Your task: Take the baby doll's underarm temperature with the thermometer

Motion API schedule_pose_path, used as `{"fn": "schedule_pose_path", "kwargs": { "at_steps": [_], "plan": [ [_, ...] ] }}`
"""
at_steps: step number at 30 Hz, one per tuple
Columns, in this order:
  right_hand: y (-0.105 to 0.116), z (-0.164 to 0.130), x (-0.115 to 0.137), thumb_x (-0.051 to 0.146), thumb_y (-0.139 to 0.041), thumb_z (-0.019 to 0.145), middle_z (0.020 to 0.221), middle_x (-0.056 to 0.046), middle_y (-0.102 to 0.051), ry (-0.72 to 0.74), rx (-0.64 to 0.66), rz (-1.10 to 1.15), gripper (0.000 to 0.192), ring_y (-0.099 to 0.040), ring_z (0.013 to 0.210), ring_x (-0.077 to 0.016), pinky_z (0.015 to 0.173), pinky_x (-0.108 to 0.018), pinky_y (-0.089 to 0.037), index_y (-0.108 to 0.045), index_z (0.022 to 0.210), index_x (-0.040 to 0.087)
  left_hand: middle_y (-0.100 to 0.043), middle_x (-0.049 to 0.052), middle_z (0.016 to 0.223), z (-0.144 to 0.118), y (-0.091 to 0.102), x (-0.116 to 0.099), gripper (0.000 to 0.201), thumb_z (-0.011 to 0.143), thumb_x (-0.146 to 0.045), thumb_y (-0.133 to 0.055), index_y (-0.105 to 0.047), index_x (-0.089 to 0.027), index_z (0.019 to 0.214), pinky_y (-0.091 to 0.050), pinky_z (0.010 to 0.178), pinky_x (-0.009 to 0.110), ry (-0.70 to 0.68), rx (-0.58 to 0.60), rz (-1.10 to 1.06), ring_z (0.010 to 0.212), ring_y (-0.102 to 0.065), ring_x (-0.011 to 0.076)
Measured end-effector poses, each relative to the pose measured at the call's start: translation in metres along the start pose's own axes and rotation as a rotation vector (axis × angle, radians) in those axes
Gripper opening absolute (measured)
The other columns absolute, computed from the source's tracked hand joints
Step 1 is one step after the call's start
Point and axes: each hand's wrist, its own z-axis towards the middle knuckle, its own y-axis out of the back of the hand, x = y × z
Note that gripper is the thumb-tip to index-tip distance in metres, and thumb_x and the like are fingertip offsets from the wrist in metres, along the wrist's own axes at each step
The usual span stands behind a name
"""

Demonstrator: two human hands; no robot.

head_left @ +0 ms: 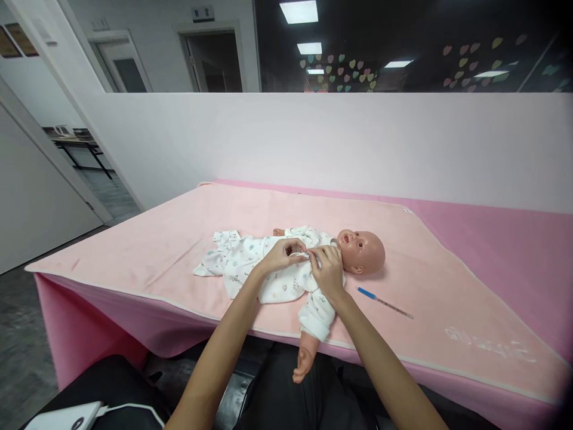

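A baby doll [362,251] lies on its back on a pink blanket [179,239], head to the right, dressed in a white printed romper [242,257]. My left hand [281,255] pinches the romper's front at the doll's chest. My right hand [327,270] grips the same garment edge just beside it, near the doll's neck. The fingertips of both hands meet at the chest opening. One doll arm [308,346] in a white sleeve hangs over the table's near edge.
A thin thermometer-like stick with a blue end [382,302] lies on the blanket right of the doll. The table stands against a white wall [313,143]. A doorway opens at the far left. A white device [67,418] rests at my lap.
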Motion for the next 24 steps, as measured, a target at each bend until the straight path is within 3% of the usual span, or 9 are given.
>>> {"fn": "schedule_pose_path", "kwargs": {
  "at_steps": [6,12,24],
  "plan": [
    [-0.001,-0.001,-0.001,0.02,-0.048,0.086,0.08,-0.003,-0.059,-0.02,0.003,0.006,0.014,-0.05,0.079,-0.0177,0.08,-0.034,-0.036,-0.062,0.086,0.021,-0.043,-0.003,0.059,0.0,-0.002,0.002,0.026,0.074,-0.039,-0.06,-0.061,-0.014,0.082,-0.029,0.052,0.021,-0.007,-0.016,0.027,0.055,-0.037,0.008],
    [-0.002,-0.002,-0.003,0.02,-0.048,0.086,0.08,-0.004,-0.058,-0.031,0.006,0.01,0.014,-0.05,0.081,-0.0179,0.081,-0.035,-0.036,-0.063,0.086,0.021,-0.053,0.0,0.07,0.0,-0.005,0.006,0.021,0.072,-0.034,-0.061,-0.064,-0.015,0.08,-0.033,0.056,0.022,-0.037,-0.09,0.139,0.06,-0.04,0.009],
    [-0.003,-0.002,-0.003,0.018,-0.047,0.086,0.079,-0.003,-0.059,-0.025,0.028,-0.018,0.014,-0.049,0.079,-0.0179,0.08,-0.034,-0.036,-0.059,0.082,0.02,-0.062,0.002,0.074,0.003,-0.006,0.009,0.014,0.071,-0.031,-0.061,-0.068,-0.02,0.078,-0.038,0.072,0.027,-0.053,-0.107,0.466,0.075,-0.052,0.0166]
  ]
}}
